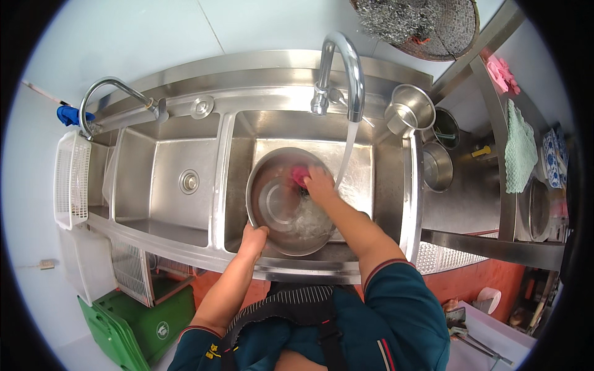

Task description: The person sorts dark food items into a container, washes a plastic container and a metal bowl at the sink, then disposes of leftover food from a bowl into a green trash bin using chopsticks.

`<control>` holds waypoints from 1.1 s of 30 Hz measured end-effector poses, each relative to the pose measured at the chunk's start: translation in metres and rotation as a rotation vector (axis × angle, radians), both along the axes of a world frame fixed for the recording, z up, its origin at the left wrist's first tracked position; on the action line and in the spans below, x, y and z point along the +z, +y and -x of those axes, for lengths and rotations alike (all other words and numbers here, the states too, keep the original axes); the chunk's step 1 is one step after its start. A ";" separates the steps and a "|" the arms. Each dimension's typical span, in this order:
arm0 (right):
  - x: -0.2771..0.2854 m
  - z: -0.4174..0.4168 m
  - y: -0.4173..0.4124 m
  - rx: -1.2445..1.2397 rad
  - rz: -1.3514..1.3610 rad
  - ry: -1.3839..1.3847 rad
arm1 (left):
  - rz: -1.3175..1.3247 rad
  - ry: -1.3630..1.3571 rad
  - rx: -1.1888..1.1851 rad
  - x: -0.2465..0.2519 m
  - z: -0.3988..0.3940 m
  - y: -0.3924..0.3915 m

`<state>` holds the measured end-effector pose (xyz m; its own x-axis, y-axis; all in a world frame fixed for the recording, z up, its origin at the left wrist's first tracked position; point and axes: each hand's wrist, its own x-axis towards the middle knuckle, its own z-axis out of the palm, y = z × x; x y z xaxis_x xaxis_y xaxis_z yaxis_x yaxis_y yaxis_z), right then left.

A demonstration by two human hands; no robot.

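Note:
A large round metal basin [274, 239] with water in it stands tilted in the right compartment of a stainless steel sink [222, 185]. My left hand [254, 239] grips the basin's rim at its lower left. Inside the basin, my right hand [320, 185] is closed on a pink cloth or scrubber [300, 176]; the hand is blurred and the pink thing's exact kind cannot be told. Water runs from a curved chrome faucet [356, 79] down beside my right hand, at the basin's right side.
A second faucet [111, 81] and a white plastic basket [72, 181] are at the left. Metal pots [413, 106] stand at the right corner, near a pale green cloth [519, 148]. A wire strainer [459, 32] holds steel wool. Below left is a green bin [134, 324].

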<state>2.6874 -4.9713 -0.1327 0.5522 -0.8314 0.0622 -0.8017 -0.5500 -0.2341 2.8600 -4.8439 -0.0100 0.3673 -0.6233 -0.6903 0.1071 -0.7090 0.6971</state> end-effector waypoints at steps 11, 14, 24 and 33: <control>0.032 -0.103 0.028 0.077 -0.453 -0.730 | -0.084 0.122 -0.042 -0.014 0.003 -0.010; 0.057 -0.085 -0.023 -0.240 -0.270 -0.489 | -0.039 0.095 0.000 0.005 0.009 -0.010; -0.004 -0.052 0.056 -0.062 -0.633 -0.194 | 0.158 -0.092 -0.041 -0.043 0.001 -0.025; 0.016 -0.072 -0.042 -0.537 -0.451 -0.930 | 0.117 0.033 -0.098 -0.027 0.011 -0.004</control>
<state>2.7595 -5.0132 -0.1170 0.0192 -0.9945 -0.1032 -0.3220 0.0916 -0.9423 2.8494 -4.8478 -0.0366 0.2786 -0.7321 -0.6217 0.0655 -0.6313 0.7728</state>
